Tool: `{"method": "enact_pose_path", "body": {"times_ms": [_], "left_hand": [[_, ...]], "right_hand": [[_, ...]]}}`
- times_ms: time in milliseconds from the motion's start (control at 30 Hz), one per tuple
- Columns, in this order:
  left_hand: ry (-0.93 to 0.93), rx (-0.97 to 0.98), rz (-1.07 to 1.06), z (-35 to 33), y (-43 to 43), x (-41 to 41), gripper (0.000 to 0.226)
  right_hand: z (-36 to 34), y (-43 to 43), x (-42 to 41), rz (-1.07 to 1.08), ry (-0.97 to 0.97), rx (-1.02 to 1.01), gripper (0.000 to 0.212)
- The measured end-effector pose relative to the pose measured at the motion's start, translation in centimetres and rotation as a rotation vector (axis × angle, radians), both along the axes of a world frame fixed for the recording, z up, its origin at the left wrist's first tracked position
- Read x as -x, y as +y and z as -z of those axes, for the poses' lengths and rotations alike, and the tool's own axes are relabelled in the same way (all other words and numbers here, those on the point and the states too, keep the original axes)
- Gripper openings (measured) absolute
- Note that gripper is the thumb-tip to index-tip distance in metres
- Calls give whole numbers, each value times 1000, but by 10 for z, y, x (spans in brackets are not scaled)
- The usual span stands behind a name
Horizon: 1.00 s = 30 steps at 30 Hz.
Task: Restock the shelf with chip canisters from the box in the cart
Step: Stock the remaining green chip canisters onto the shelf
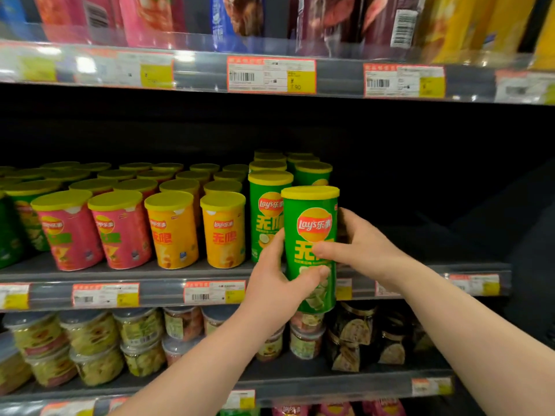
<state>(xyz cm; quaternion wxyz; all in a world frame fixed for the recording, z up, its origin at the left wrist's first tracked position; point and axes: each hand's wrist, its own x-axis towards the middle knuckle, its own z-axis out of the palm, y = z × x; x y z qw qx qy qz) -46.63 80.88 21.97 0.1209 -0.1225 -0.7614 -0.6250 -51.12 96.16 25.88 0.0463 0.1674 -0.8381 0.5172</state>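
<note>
Supermarket shelving is filling the whole view, and we are facing its middle shelf (168,276), where chip canisters with yellow lids are standing upright in rows. Pink canisters (120,232) are sitting at nine o'clock from the centre of the view. Orange canisters (223,232) are standing just beside them toward the centre, and a taller green row (267,211) is running back at the orange ones' three o'clock. We are holding one green canister (310,235) upright with both hands, just off centre toward four o'clock. It is overlapping the front can of the green row at its three o'clock side. Its base is hanging lower than the shelf's front lip, so it is not resting on the board. Our left hand (279,283) is gripping it low from eight o'clock, thumb lying across the lower label and fingers curling round behind. Our right hand (363,247) is gripping it from three o'clock, thumb pressing the middle of the label and fingers wrapping the far side. Price labels (214,292) are lining the lip. Bagged snacks (237,16) are showing at twelve o'clock on the shelf above, and clear tubs (90,340) are stacking up at seven o'clock on the shelf below.
</note>
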Motion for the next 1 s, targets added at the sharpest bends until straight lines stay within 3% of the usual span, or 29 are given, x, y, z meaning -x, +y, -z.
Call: {"method": "enact_pose_path", "body": {"times_ms": [133, 200, 300, 400, 733, 1000], "left_hand": [[226, 329, -218, 14, -17, 12, 62], [353, 556, -337, 28, -30, 19, 53], [371, 891, -467, 42, -42, 25, 45], [371, 1068, -490, 46, -45, 27, 45], [318, 1121, -513, 52, -45, 26, 45], [276, 1136, -539, 53, -41, 22, 45]], "right_hand": [[-10, 7, 16, 55, 33, 157, 50], [-13, 10, 27, 137, 56, 155, 52], [-13, 9, 37, 189, 103, 146, 59], [-5, 7, 46, 201, 90, 143, 68], [21, 10, 52, 134, -53, -46, 83], [29, 13, 53, 68, -79, -6, 72]]}}
